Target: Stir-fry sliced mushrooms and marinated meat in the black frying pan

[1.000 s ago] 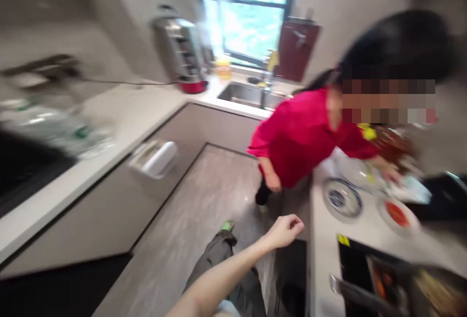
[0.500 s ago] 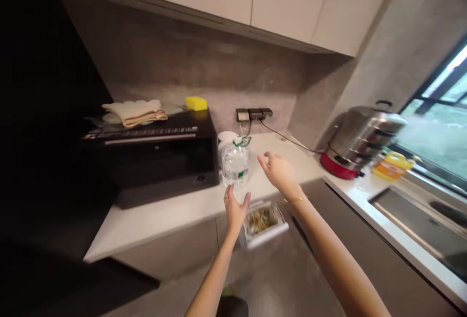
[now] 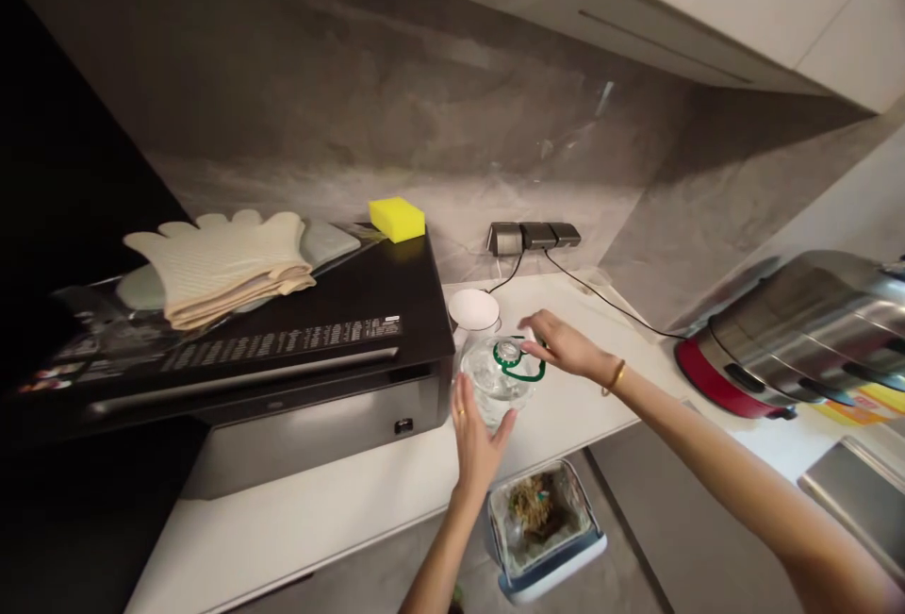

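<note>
A large clear plastic water bottle [image 3: 485,378] stands on the counter, with a green collar and carry handle [image 3: 530,375] at its neck. My left hand [image 3: 477,439] is pressed to the bottle's near side, thumb and fingers spread around the body. Just right of the bottle neck is my right hand [image 3: 562,345], its thumb and fingers pinched around a small white bottle cap [image 3: 529,336]. The bottle's mouth [image 3: 507,350] shows uncovered. A white round-topped item [image 3: 473,309] stands behind the bottle.
Left of the bottle is a black oven [image 3: 368,312], carrying a cream glove [image 3: 226,260] and a yellow sponge [image 3: 397,219]. A bin [image 3: 551,572] holding scraps hangs below the counter edge. Wall sockets [image 3: 538,237] feed a cord toward a steel steamer [image 3: 798,331] at right.
Both hands have reached the bottle. The white cap, earlier on the neck, is now in my right hand. My view has moved closer and tilted down.
</note>
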`<state>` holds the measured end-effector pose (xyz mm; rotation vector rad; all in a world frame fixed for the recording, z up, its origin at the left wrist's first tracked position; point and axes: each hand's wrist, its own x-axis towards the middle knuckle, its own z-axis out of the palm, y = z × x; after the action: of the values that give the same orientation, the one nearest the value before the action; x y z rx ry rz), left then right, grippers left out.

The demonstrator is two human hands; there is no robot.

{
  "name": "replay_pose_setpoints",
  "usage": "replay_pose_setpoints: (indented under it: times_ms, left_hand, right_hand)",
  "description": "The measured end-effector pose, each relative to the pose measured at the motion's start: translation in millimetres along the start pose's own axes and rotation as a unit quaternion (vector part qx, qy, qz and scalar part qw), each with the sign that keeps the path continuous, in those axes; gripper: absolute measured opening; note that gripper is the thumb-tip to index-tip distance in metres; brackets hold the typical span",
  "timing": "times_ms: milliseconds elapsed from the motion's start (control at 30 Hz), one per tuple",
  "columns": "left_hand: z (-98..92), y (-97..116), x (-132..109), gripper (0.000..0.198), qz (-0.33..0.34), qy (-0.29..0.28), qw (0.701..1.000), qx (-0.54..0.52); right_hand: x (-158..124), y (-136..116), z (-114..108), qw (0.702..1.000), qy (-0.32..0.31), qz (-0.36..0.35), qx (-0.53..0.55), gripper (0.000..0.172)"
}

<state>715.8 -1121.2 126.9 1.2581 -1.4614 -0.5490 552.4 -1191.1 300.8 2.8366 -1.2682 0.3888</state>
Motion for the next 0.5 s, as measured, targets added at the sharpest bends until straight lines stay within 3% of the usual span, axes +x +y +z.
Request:
replay_pose_setpoints:
  times_ms: [100, 167, 233, 333, 433, 500]
  left_hand:
    - [-3.0, -36, -41, 0.062, -0.173, 0.020, 0.978, -0.115]
    - [1.2, -66, -65, 0.061, -0.305, 0.017, 0.936, -0.176]
    - [7.2, -93, -77, 0.067, -0.379, -0.006, 0.904, -0.198]
    - [15.0, -119, -79, 0.073, -0.412, -0.066, 0.890, -0.185]
    - [21.2, -126, -75, 0.075, -0.405, -0.109, 0.888, -0.190]
    - [24.5, -125, -77, 0.074, -0.401, -0.108, 0.884, -0.214]
  right_hand:
    - [-18, 5, 12, 0.999, 0.014, -0.026, 0.040, 0.036]
    - [-21, -2, 20, 0.996, -0.007, -0.052, 0.075, 0.033]
    - [-16, -15, 18, 0.993, -0.031, -0.029, 0.112, 0.032]
    - [-2, -38, -3, 0.987, -0.064, 0.071, 0.131, 0.027]
    - [3, -58, -26, 0.972, -0.104, 0.154, 0.142, 0.024]
    - [-3, -71, -38, 0.957, -0.109, 0.210, 0.166, 0.023]
